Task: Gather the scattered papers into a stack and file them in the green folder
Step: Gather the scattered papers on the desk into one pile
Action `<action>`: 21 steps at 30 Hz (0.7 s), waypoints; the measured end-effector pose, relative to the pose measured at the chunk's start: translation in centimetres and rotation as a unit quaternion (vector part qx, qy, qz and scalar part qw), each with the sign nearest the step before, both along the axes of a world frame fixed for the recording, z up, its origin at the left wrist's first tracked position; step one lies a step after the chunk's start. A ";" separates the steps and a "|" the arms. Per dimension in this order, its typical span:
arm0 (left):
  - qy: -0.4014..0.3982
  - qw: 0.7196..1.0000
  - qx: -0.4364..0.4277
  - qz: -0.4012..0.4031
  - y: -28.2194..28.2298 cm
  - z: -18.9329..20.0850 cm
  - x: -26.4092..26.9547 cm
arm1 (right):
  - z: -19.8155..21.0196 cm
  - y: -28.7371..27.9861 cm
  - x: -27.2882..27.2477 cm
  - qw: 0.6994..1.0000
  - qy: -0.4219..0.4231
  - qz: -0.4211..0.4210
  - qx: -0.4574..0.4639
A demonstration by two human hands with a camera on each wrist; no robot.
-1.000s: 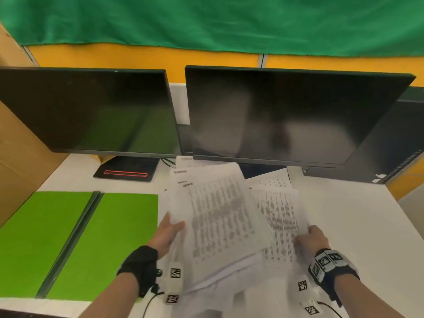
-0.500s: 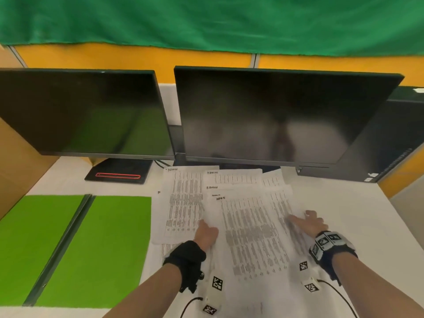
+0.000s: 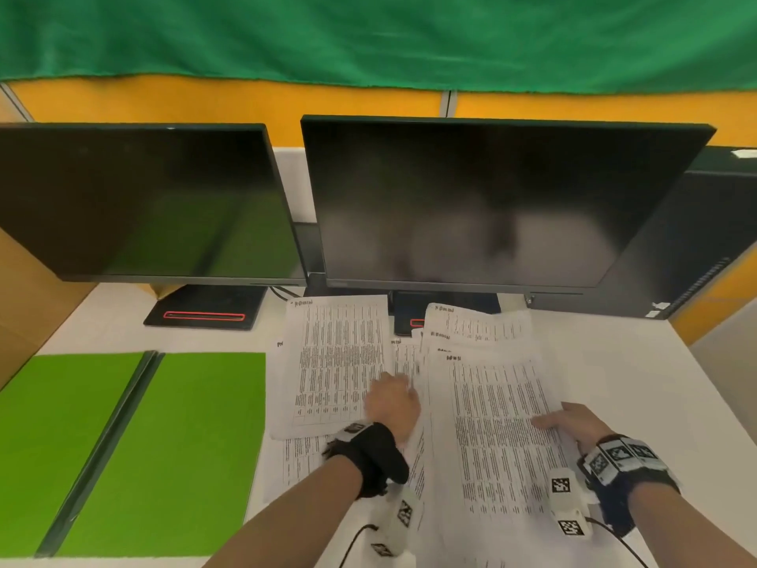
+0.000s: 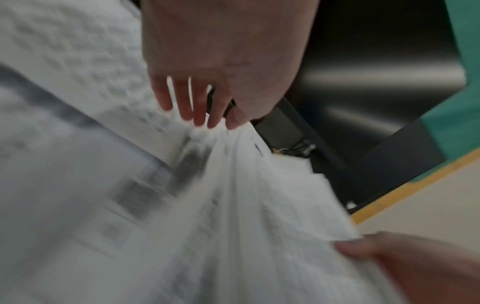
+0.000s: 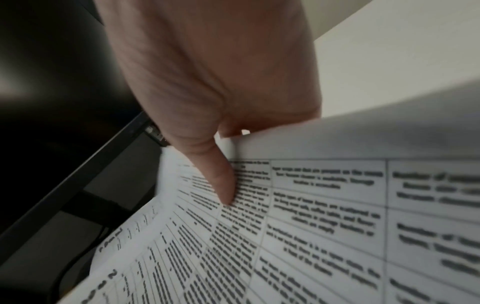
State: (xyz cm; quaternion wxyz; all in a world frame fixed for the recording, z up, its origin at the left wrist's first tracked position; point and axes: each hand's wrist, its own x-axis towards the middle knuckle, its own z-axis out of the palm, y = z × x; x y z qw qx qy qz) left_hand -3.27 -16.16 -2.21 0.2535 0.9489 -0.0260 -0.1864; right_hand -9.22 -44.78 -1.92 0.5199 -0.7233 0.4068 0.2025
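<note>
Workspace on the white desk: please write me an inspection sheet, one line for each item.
Surface: white desk, flat, bare at the right.
Job's things: printed white papers lie spread and overlapping at the middle; open green folder lies flat to their left, no paper in it.
Clutter: nothing seen.
Grippers: left hand rests on the papers, fingers straight in the left wrist view; right hand pinches the right edge of a sheet, thumb on top.
Cables: thin black leads run from the wrist cameras.
Surroundings: two dark monitors, black computer case, green cloth over orange partition.
</note>
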 end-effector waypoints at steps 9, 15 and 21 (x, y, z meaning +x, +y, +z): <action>0.078 0.978 0.179 0.069 4.3 -2.4 0.8 | -0.7 0.3 -1.2 0.999 -0.034 -0.005 0.008; 0.061 0.977 0.198 0.046 5.1 -1.3 1.9 | 0.0 -0.5 -1.2 1.000 0.005 0.024 -0.012; -0.091 0.990 0.104 0.017 8.3 2.6 1.8 | -0.8 -2.1 -1.2 1.000 0.022 0.010 -0.003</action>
